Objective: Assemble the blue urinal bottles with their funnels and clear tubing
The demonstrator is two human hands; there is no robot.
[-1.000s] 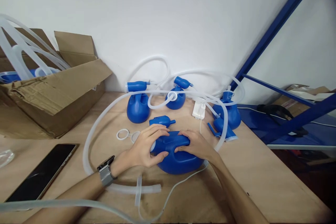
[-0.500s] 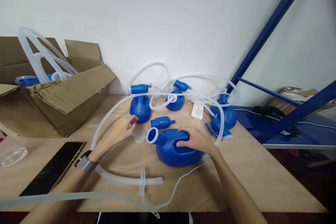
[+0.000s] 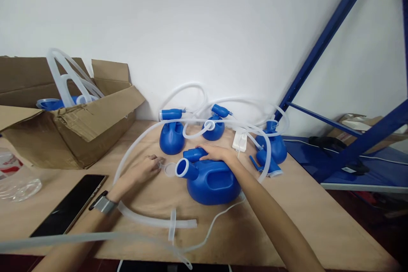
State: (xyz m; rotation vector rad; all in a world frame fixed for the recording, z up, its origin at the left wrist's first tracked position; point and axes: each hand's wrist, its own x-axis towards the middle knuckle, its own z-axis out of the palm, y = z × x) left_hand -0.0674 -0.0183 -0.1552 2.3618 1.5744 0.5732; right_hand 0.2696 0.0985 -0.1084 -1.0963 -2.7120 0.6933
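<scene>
A blue jug [image 3: 213, 187] with a white-rimmed spout lies on the table, its mouth facing left. My right hand [image 3: 217, 153] reaches over the jug and closes its fingers on the narrow end of a blue bottle-shaped adapter [image 3: 192, 154] behind it. Left of the spout, a clear round cap [image 3: 170, 169] lies on the table. My left hand [image 3: 147, 169], fingers curled, has its fingertips at the cap's thin strap. A clear hose [image 3: 153, 221] curves around the left arm, a clear strip around it near its end.
Several blue jugs with hoses, such as this one [image 3: 172, 139], stand at the back. A cardboard box [image 3: 76, 136] with hoses inside sits at left, near a phone [image 3: 70, 204] and a clear bottle [image 3: 19, 182]. A white power adapter [image 3: 239, 141] is behind; a blue rack [image 3: 338, 29] rises at right.
My right hand has left the jug's handle and moved forward and left to the blue adapter. My left hand has come down toward the clear cap's strap. The view has shifted slightly.
</scene>
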